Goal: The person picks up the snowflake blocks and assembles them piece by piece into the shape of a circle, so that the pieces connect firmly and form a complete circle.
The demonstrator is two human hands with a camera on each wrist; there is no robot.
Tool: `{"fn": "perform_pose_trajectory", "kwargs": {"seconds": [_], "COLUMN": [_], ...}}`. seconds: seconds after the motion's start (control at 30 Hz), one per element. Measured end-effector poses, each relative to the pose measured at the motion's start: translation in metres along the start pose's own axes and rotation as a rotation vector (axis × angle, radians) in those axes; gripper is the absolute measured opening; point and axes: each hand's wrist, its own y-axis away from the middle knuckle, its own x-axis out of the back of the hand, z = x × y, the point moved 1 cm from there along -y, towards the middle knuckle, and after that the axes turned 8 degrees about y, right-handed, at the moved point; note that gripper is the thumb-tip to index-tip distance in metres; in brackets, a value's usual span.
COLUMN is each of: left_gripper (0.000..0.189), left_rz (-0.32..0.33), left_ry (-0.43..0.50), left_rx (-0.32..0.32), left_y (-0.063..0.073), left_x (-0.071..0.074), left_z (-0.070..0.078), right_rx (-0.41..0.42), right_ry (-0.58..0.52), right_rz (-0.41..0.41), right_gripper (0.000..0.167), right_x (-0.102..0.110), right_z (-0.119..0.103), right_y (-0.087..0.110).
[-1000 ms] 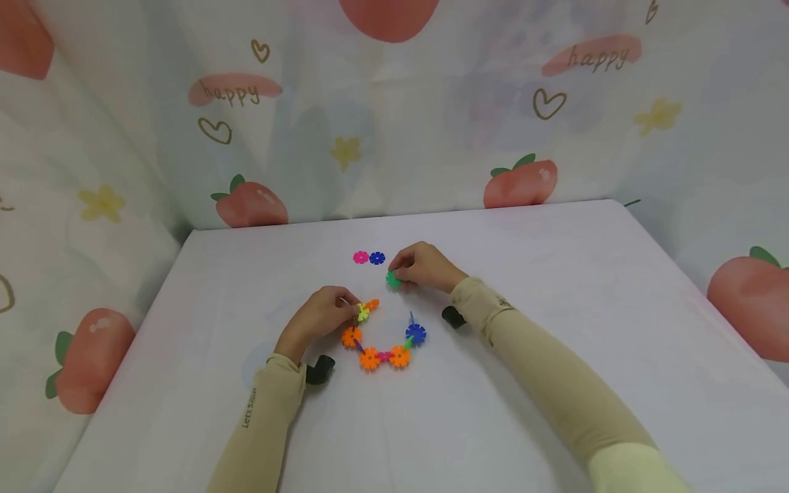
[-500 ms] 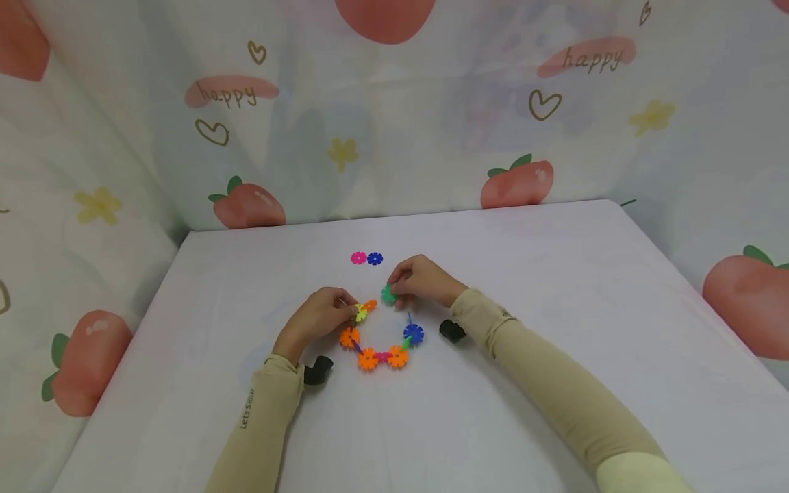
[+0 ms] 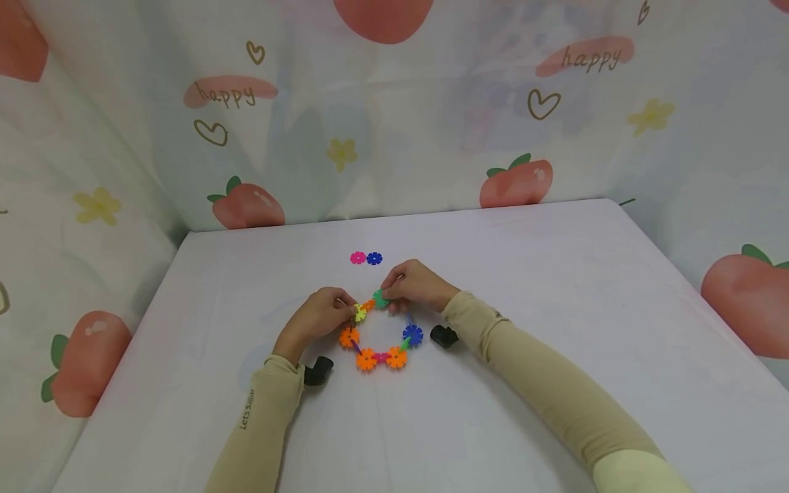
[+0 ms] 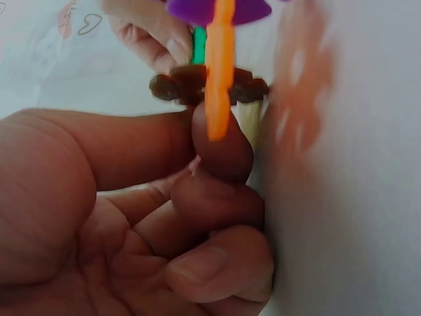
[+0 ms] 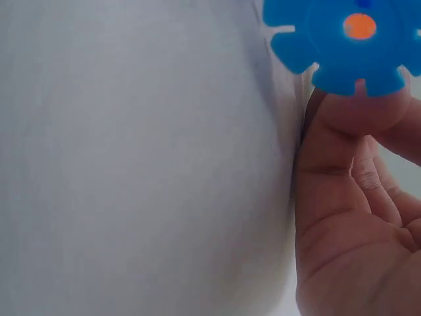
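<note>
A curved chain of slotted flower-shaped plastic discs lies on the white table. At its left end my left hand (image 3: 320,316) pinches a yellow disc (image 3: 360,314), joined to a small orange disc (image 3: 370,305). My right hand (image 3: 420,284) pinches a green disc (image 3: 381,298) at that orange disc; whether their slots engage is too small to tell. In the left wrist view, a brown disc (image 4: 184,82) and an edge-on orange disc (image 4: 220,72) stand before my fingertips. A light blue disc (image 5: 309,33), the chain's right end, looms close in the right wrist view.
Behind the hands, a loose pink disc (image 3: 358,258) and a loose blue disc (image 3: 374,258) lie flat side by side. Black wrist-worn cameras (image 3: 318,371) sit by both cuffs. A printed curtain (image 3: 394,123) hangs along the table's back edge (image 3: 345,220).
My right hand has brought the green disc toward me and left, from apart to against the orange disc at the chain's end. The left hand keeps its hold on the yellow disc.
</note>
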Motion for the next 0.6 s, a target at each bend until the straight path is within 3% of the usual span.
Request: {"fn": "perform_pose_trajectory", "kwargs": {"seconds": [0.37,0.6], "left_gripper": [0.015,0.014], "left_rz": [0.016,-0.006], "left_ry": [0.013,0.008], "left_rx": [0.021,0.041], "left_y": [0.0011,0.0006], "left_x": [-0.0003,-0.0006], "left_z": [0.0052,0.0052], "right_rx": [-0.004,0.023], "right_ry": [-0.039,-0.003], "right_rz": [-0.053,-0.064], "right_gripper": [0.011,0.011], "right_x": [-0.0076,-0.0042], "right_z": [-0.0053,-0.0032], "right_y": [-0.0087,-0.006]}}
